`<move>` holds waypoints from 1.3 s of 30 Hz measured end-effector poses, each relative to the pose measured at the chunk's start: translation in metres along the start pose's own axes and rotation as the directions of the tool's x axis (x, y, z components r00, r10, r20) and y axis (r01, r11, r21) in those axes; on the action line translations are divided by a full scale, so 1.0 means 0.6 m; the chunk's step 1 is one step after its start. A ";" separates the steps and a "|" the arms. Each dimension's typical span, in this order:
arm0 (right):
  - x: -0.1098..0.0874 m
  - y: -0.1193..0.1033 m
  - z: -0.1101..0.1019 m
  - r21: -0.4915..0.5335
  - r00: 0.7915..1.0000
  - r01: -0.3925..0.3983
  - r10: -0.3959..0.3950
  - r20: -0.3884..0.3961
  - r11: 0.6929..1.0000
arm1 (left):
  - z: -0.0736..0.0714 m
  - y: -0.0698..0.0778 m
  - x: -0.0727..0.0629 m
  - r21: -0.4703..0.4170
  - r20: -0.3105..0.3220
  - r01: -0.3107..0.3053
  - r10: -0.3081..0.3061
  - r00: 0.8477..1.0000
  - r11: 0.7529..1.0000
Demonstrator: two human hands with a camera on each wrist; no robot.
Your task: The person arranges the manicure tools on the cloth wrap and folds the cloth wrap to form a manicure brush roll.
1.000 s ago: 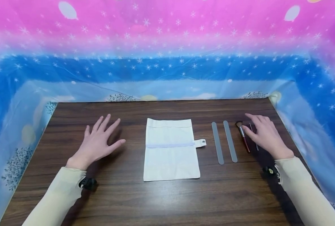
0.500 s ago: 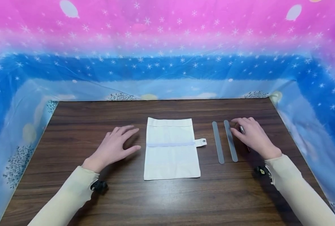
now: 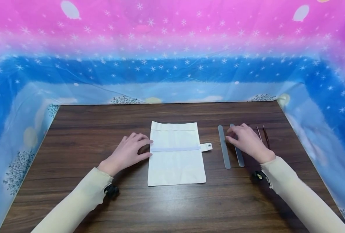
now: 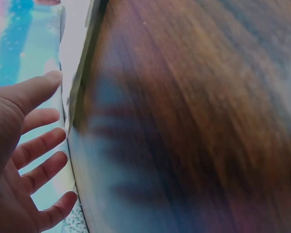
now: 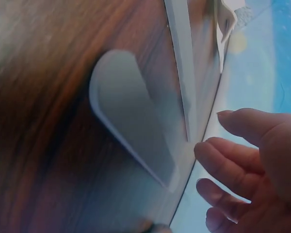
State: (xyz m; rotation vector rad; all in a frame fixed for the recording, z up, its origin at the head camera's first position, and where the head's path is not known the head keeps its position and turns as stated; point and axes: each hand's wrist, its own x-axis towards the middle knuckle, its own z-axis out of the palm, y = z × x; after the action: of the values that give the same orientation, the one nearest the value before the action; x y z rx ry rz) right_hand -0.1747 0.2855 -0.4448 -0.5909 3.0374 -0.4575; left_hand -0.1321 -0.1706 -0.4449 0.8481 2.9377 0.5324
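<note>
Both hands are empty and apart: the left hand [image 3: 128, 150] at the left edge of the pouch [image 3: 175, 166], contact unclear, the right hand [image 3: 249, 139] over the right file [image 3: 239, 157]. The pouch lies flat on the tabletop [image 3: 172, 210]; light left-hand pressure should steady it, and a pinch across the file's long edges seems surest.

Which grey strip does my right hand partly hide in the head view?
The grey strip farther from the white pouch: the right hand covers part of it. The other grey strip, nearer the pouch, shows from end to end.
</note>
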 end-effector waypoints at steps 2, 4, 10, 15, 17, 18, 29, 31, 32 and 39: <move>0.004 -0.004 0.003 -0.005 1.000 -0.010 0.011 0.019 1.000 | 0.003 0.000 0.001 0.006 0.003 -0.007 0.007 1.000 1.000; 0.007 -0.006 0.006 -0.005 0.999 -0.021 0.021 0.034 1.000 | 0.005 0.000 0.003 0.007 0.006 -0.009 0.009 1.000 1.000; 0.014 -0.009 0.014 0.005 0.997 -0.051 0.051 0.061 0.999 | 0.008 0.001 0.006 0.008 0.023 0.009 -0.009 1.000 1.000; 0.021 -0.013 0.019 0.023 0.994 -0.082 0.080 0.076 0.996 | 0.010 0.001 0.009 0.012 0.044 0.017 -0.018 0.999 1.000; 0.025 -0.016 0.019 0.028 0.991 -0.105 0.103 0.085 0.994 | 0.011 0.000 0.009 0.014 0.049 0.019 -0.019 0.999 1.000; 0.027 -0.018 0.019 0.030 0.990 -0.118 0.115 0.088 0.993 | 0.011 0.000 0.009 0.014 0.050 0.019 -0.019 0.999 1.000; 0.046 -0.041 0.013 -0.023 0.950 -0.285 0.286 0.125 0.958 | 0.012 0.001 0.010 0.013 0.043 0.019 -0.020 0.999 1.000; 0.049 -0.044 0.012 -0.011 0.944 -0.304 0.303 0.131 0.953 | 0.011 0.001 0.010 0.014 0.044 0.021 -0.022 0.999 1.000; 0.049 -0.045 0.011 -0.002 0.942 -0.312 0.309 0.134 0.950 | 0.010 0.002 0.010 0.016 0.044 0.022 -0.022 0.999 1.000; 0.053 -0.045 0.011 0.055 0.934 -0.336 0.326 0.147 0.940 | 0.009 0.004 0.011 0.009 0.051 0.018 -0.018 0.999 1.000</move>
State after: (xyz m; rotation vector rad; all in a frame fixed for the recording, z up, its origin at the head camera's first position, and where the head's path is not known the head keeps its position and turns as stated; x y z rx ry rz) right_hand -0.1937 0.2483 -0.4421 -0.0935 2.8877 -0.4961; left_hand -0.1356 -0.1632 -0.4490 0.8226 2.9000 0.4905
